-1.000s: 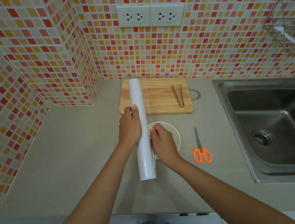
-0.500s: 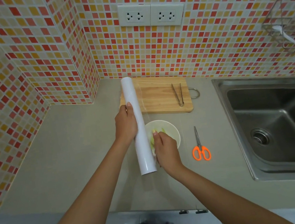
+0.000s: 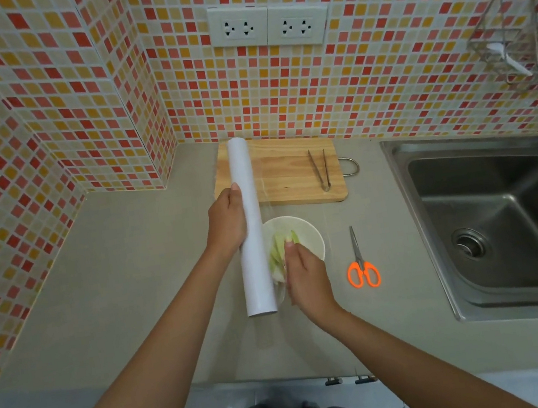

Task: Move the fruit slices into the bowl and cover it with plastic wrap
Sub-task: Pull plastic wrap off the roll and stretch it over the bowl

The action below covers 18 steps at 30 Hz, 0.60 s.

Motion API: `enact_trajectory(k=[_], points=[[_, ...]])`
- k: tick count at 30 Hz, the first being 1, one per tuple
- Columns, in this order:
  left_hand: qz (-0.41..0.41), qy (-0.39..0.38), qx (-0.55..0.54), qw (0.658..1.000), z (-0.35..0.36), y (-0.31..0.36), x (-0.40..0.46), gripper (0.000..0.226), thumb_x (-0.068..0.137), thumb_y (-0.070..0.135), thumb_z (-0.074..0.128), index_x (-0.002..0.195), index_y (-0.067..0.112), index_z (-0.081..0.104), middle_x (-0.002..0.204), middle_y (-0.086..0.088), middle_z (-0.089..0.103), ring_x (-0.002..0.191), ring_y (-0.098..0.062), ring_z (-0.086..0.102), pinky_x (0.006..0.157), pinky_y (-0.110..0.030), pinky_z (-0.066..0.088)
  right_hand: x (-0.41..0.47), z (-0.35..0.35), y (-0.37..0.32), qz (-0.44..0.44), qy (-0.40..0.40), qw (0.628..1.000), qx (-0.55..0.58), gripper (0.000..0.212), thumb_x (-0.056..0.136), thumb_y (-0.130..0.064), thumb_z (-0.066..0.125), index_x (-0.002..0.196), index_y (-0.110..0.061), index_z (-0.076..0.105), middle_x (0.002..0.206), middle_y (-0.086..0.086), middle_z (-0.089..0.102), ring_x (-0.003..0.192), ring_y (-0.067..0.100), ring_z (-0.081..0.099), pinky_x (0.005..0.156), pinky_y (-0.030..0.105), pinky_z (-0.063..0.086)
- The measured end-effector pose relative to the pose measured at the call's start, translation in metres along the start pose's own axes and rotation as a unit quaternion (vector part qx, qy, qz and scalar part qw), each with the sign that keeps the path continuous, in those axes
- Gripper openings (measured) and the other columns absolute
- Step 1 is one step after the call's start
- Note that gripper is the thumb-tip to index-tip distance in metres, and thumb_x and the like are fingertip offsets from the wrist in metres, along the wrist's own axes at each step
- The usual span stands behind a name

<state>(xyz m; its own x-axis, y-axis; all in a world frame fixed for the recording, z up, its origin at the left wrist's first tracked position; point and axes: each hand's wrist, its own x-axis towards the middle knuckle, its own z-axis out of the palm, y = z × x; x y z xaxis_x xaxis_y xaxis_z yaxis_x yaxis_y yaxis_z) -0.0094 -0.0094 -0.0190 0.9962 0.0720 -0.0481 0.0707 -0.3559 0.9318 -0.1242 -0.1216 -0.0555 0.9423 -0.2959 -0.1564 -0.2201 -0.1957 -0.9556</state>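
Note:
A white bowl stands on the grey counter, holding pale green fruit slices. My left hand grips a long white roll of plastic wrap, held lengthwise above the bowl's left edge. My right hand pinches the clear film's free edge just right of the roll, over the bowl's near side. A thin sheet of film stretches between roll and fingers, hard to see. Part of the bowl is hidden behind the roll and my right hand.
A wooden cutting board lies behind the bowl with metal tongs on it. Orange-handled scissors lie right of the bowl. A steel sink fills the right side. Tiled walls close off the back and left.
The roll has shifted left and away from me, uncovering the bowl and fruit slices. My right hand stays at the film's edge, so more film is drawn out.

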Motion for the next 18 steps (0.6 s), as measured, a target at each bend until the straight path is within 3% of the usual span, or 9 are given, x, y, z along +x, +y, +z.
enact_trajectory(k=[3,6,10,13,18], points=[[-0.001,-0.022,-0.007,1.000,0.006,-0.002,-0.009,0.040,0.101,0.037,0.030,0.073,0.011,0.041,0.067,0.000,0.044,0.062,-0.014,0.039,0.058,-0.031,0.030,0.026,0.002,-0.015,0.071,-0.007,0.996,0.056,0.047,0.095,-0.054,0.039,0.072,-0.014,0.050,0.044,-0.005,0.046,0.041,0.012,0.048,0.045,0.022,0.039],[0.001,-0.040,-0.012,0.999,0.011,-0.007,-0.020,0.042,0.099,0.042,0.032,0.068,0.018,0.044,0.066,0.004,0.050,0.060,-0.011,0.046,0.057,-0.028,0.034,0.044,0.005,-0.030,0.068,-0.015,0.996,0.058,0.041,0.095,-0.048,0.042,0.071,-0.016,0.049,0.042,-0.005,0.048,0.034,0.010,0.045,0.037,0.020,0.036],[-0.014,-0.079,-0.027,0.996,0.013,-0.015,-0.029,0.044,0.089,0.062,0.045,0.070,0.022,0.052,0.066,0.008,0.057,0.052,0.003,0.052,0.055,-0.020,0.040,0.054,0.007,-0.033,0.019,0.029,0.999,-0.027,0.032,0.099,-0.021,0.038,0.067,-0.016,0.042,0.056,0.004,0.049,0.051,0.023,0.049,0.052,0.036,0.042],[-0.010,-0.104,-0.041,0.994,0.012,-0.020,-0.031,0.038,0.087,0.058,0.053,0.073,0.023,0.054,0.066,0.009,0.057,0.052,0.002,0.053,0.050,-0.012,0.040,0.055,0.005,-0.027,0.000,0.049,0.995,-0.082,0.028,0.100,-0.015,0.032,0.074,-0.012,0.043,0.065,0.006,0.049,0.061,0.025,0.049,0.058,0.035,0.041],[-0.052,-0.137,-0.103,0.984,0.008,-0.022,-0.030,0.037,0.098,0.045,0.042,0.097,0.012,0.058,0.085,-0.002,0.059,0.074,-0.013,0.055,0.067,-0.027,0.043,0.051,0.001,-0.021,-0.025,0.068,0.990,-0.119,0.029,0.102,-0.015,0.030,0.086,-0.001,0.050,0.070,0.013,0.050,0.062,0.024,0.045,0.059,0.040,0.039]])
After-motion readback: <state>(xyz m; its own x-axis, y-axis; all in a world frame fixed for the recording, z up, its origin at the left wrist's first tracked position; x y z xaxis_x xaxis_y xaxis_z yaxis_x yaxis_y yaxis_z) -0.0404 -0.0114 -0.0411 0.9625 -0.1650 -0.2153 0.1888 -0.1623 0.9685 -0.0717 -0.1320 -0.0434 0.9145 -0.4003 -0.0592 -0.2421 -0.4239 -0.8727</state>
